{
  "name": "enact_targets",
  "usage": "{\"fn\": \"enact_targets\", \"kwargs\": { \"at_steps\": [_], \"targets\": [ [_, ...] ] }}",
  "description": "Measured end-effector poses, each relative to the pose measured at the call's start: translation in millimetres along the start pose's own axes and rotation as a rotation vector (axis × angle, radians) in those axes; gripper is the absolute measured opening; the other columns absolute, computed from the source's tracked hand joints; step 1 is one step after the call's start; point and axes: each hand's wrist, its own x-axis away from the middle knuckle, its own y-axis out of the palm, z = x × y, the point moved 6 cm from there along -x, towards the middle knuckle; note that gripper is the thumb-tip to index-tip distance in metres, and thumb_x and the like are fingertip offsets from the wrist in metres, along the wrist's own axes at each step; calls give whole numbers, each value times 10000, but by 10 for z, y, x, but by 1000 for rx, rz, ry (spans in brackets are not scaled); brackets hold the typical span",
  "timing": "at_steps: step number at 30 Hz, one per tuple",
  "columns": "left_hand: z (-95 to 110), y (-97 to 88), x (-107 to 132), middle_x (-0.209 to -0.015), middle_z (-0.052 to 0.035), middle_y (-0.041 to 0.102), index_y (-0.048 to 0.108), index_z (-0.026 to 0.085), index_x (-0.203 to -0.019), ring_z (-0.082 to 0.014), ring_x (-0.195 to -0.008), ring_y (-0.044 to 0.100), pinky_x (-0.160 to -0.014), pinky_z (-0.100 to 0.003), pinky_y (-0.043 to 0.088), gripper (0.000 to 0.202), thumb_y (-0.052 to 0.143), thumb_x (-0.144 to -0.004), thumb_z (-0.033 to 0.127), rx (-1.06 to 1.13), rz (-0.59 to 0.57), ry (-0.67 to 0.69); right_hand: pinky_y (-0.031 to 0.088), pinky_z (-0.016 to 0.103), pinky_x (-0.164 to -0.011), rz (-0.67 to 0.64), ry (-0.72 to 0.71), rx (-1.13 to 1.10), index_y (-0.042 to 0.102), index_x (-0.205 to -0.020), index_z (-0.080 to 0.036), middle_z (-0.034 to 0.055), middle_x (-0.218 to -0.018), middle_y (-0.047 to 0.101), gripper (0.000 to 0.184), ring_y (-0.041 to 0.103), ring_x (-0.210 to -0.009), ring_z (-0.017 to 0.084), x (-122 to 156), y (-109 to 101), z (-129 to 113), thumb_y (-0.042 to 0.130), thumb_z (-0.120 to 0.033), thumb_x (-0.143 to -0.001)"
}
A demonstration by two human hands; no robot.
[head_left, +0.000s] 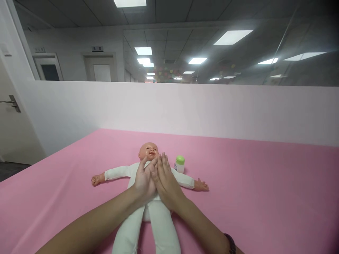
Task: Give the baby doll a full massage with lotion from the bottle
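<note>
A baby doll with a soft white cloth body lies on its back on a pink surface, its arms spread wide and its head away from me. Above its chest, my left hand and my right hand meet. The left palm is turned partly up, its fingers stretched out. My right hand rests against the left fingers, its own fingers straight and close together. Nothing shows between the palms, though the contact area is hidden. Just beyond the doll's right-side arm stands a small white jar with a green lid.
The pink cover spreads wide around the doll. Behind it rises a low white wall with glass above. A door with a metal handle stands at the left. A dark band circles my right forearm.
</note>
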Motion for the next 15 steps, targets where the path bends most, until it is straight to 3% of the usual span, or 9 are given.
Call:
{"fn": "enact_targets", "kwargs": {
  "at_steps": [5, 8, 11, 15],
  "targets": [
    [48, 121, 47, -1547, -41, 396, 438, 210, -1465, -218, -1468, 275, -1216, -370, 228, 556, 314, -991, 474, -179, -53, 88, 71, 519, -1251, 67, -202, -7, -123, -1562, -229, 20, -1618, -106, 664, -68, -1511, 240, 125, -47, -450, 249, -411, -1044],
    [-26, 223, 113, -1540, -24, 409, 383, 251, -1497, -208, -1483, 234, -1222, -429, 217, 555, 248, -1000, 460, -203, -111, 94, 73, 542, -1242, 148, -281, 29, -92, -1571, -242, 17, -1623, -76, 681, -42, -1512, 271, 166, -135, -545, 291, -399, -1030],
    [-119, 264, 198, -1530, -31, 423, 404, 237, -1488, -231, -1488, 220, -1234, -440, 199, 554, 296, -995, 466, -255, -110, 95, 60, 538, -1244, 257, -223, -28, -57, -1577, -247, 8, -1628, -48, 640, -35, -1514, 259, 148, -212, -456, 256, -383, -1035],
    [-87, 295, 276, -1582, 19, 328, 432, 235, -1472, -200, -1505, 147, -1254, -358, 118, 497, 306, -1017, 389, -463, -148, 215, 83, 504, -1253, 326, -20, -297, -64, -1573, -270, -9, -1628, -62, 605, -47, -1514, 199, 115, -152, -257, 194, -432, -1050]
  ]
}}
